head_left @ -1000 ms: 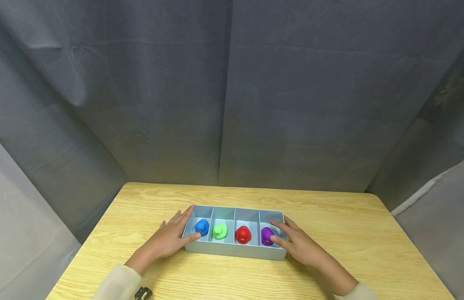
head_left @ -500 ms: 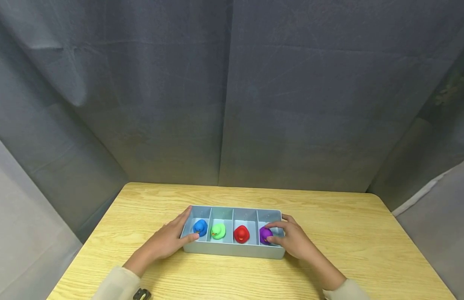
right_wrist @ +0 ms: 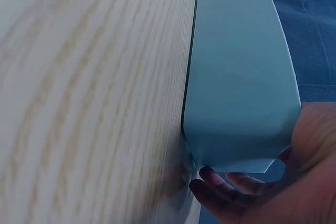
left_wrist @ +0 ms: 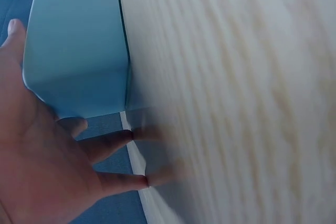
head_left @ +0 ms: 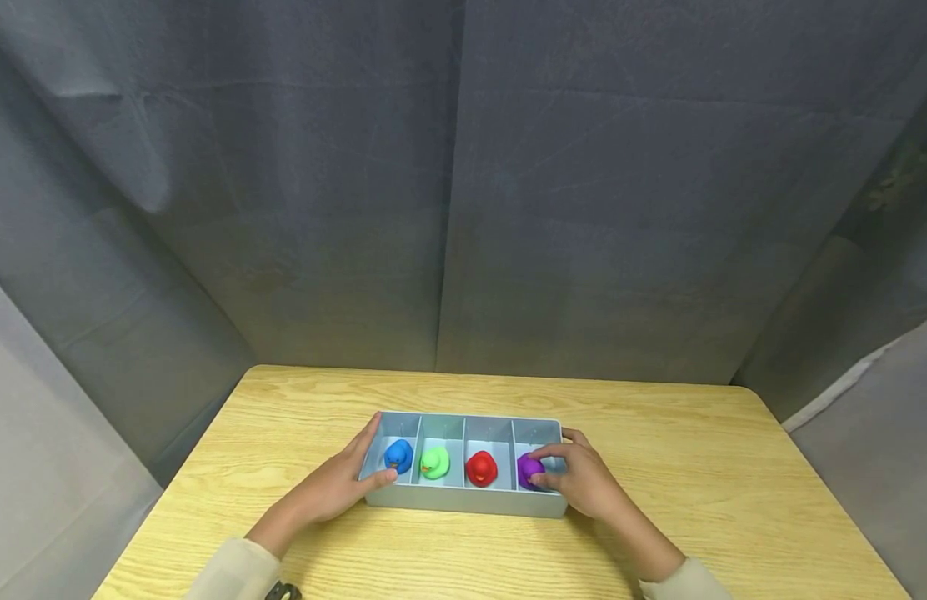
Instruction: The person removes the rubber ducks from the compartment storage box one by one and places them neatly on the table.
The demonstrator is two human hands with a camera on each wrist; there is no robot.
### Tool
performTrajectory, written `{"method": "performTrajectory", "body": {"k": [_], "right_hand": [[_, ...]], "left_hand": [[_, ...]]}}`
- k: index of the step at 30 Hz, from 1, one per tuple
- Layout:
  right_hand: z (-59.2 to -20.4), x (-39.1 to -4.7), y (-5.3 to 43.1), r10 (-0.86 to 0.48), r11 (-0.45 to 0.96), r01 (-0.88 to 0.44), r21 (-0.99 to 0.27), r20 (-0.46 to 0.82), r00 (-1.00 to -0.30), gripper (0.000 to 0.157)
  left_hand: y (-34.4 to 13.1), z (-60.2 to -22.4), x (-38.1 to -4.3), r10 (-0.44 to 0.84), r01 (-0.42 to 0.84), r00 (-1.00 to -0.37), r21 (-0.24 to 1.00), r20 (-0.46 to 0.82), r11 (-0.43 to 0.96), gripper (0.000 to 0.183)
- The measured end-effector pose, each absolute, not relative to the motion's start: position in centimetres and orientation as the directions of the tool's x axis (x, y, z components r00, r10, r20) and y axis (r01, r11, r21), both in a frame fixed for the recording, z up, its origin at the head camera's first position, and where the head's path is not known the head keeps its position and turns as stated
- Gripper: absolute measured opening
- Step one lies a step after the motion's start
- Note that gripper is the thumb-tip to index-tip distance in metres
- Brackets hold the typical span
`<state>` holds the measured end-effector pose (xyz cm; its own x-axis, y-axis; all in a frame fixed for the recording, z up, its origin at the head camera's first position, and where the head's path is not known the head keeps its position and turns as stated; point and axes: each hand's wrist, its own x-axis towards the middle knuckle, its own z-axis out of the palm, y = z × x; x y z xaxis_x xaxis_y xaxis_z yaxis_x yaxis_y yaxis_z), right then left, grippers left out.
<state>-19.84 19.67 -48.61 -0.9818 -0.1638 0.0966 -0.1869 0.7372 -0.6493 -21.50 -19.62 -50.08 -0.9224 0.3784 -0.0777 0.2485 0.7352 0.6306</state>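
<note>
A pale blue-grey box with a row of compartments stands on the table in the head view. From left to right, one rubber duck lies in each: a blue duck, a green duck, a red duck and a purple duck. My left hand lies along the box's left end, thumb over the front rim. In the left wrist view its lower fingers reach straight down to the tabletop. At the right end, my right hand pinches the purple duck between thumb and index finger; its other fingers stay outside the box.
Light wood-grain tabletop surrounds the box, with its rounded far edge behind. Grey curtains hang at the back and both sides. A black wristband shows at the lower left.
The box has slid slightly to the left with the ducks in it. My right hand has come in leftward, and its thumb and index finger have drawn together on the purple duck.
</note>
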Motion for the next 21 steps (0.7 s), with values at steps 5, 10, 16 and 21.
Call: {"method": "performTrajectory", "body": {"k": [5, 10, 16, 21], "right_hand": [[-48.49, -19.77, 19.61, -0.154, 0.739, -0.168, -0.652, 0.08, -0.985, 0.022], [-48.26, -19.64, 19.69, -0.168, 0.725, -0.18, -0.665, 0.083, -0.982, 0.023], [-48.38, -19.66, 19.92, -0.177, 0.716, -0.185, -0.673, 0.082, -0.981, 0.024], [-48.32, -19.75, 20.17, -0.19, 0.7, -0.191, -0.688, 0.078, -0.979, 0.024]], "left_hand": [[-19.53, -50.07, -21.62, 0.385, 0.256, -0.92, 0.633, -0.073, 0.731, 0.103], [-19.5, -50.11, -21.72, 0.382, 0.247, -0.921, 0.641, -0.078, 0.727, 0.107], [-19.52, -50.21, -21.65, 0.366, 0.234, -0.927, 0.637, -0.081, 0.734, 0.108], [-19.5, -50.25, -21.56, 0.36, 0.229, -0.929, 0.645, -0.078, 0.729, 0.108]]}}
